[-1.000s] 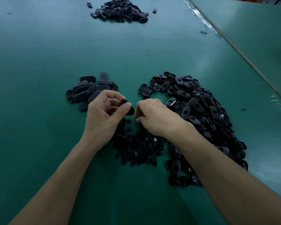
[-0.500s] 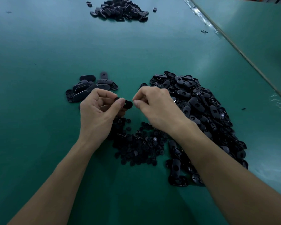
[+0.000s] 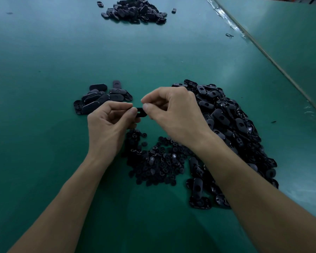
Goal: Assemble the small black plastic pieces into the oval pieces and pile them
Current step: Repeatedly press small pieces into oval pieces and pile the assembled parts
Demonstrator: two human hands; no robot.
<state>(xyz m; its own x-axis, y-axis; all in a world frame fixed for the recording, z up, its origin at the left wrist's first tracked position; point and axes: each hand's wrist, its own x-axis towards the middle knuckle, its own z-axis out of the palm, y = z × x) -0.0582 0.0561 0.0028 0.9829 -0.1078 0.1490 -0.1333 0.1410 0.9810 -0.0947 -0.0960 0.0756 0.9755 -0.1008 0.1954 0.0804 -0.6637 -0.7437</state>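
Holding one oval piece (image 3: 141,112) above the surface (image 3: 44,61), we pinch its left end in our left hand (image 3: 108,128); our right hand (image 3: 175,114), curled, pinches the right end. A heap of small black pieces (image 3: 157,165) lies below the hands, loose ovals (image 3: 232,128) at right, a smaller stack (image 3: 98,99) at left.

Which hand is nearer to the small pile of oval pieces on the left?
Left. The left hand is just beside that pile; the right hand is farther right.
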